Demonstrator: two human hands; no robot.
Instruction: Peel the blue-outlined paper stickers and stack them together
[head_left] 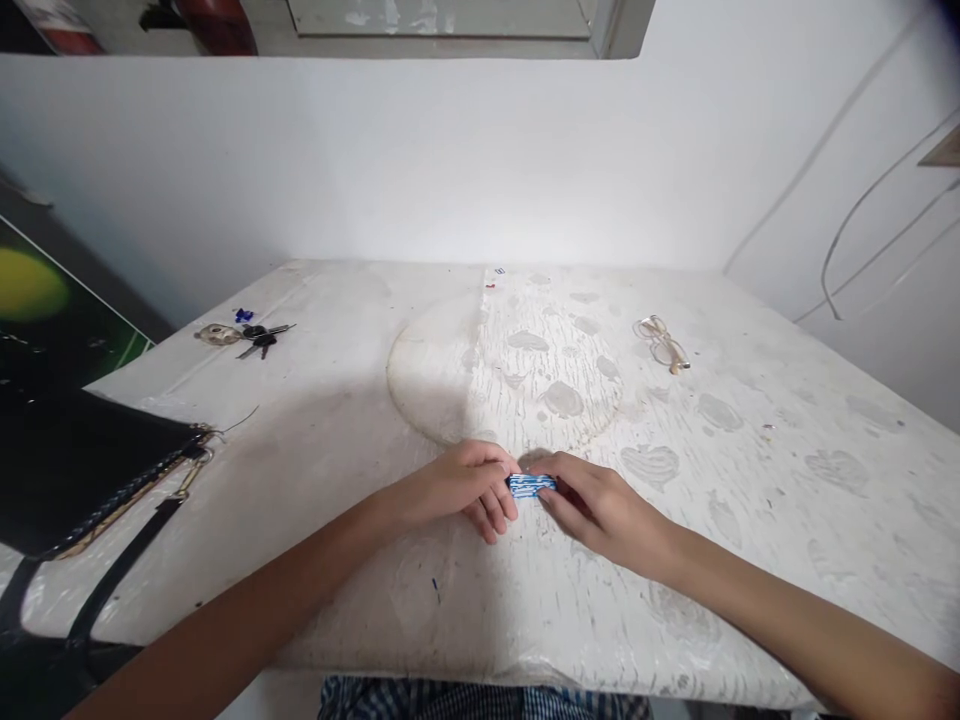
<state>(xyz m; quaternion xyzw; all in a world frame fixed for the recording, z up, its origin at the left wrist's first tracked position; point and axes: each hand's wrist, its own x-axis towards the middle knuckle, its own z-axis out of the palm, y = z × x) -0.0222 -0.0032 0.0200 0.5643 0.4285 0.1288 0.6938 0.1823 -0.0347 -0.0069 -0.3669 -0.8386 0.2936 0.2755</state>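
A small oblong object point(532, 486), streaked blue and white, was observed at the near side of the table point(330, 400). One end was pinched by the right hand point(600, 502); whether the other was gripped by the left hand point(474, 484) could not be told.

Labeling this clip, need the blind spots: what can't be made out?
- Head view: blue-and-white piece: markings too small to read; left hand and right hand cover some edges.
- Head view: black bag: cut off by left edge.
- Head view: dark red object: cut off by top edge.
- Head view: red scrap: too small to identify.
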